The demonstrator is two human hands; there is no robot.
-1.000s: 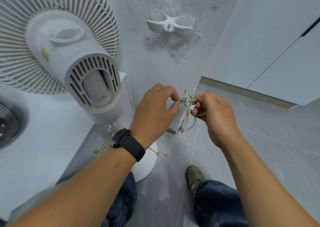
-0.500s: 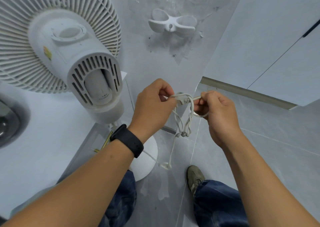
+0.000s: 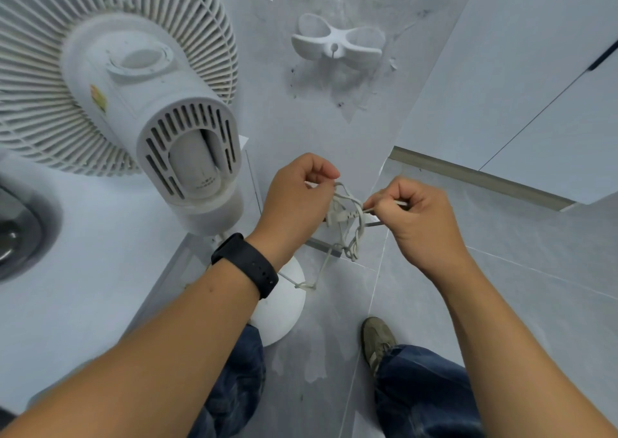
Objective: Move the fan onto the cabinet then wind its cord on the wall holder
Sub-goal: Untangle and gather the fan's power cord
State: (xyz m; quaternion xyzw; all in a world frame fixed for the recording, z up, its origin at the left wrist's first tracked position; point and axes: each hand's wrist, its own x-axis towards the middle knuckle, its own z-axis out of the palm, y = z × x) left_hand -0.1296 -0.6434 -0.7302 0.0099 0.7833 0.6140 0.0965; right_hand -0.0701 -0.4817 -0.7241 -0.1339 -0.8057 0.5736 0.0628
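Both hands pinch the cord [image 3: 347, 217] bundle: left hand [image 3: 297, 200] on its top loop, right hand [image 3: 411, 213] on a strand pulled sideways. Bundle hangs below the wall holder [image 3: 337, 44], loops running roughly vertical, tail trailing down toward the fan [image 3: 127, 96] base. My read: undo the tangle fully first, keep tension light, then wind on the holder.
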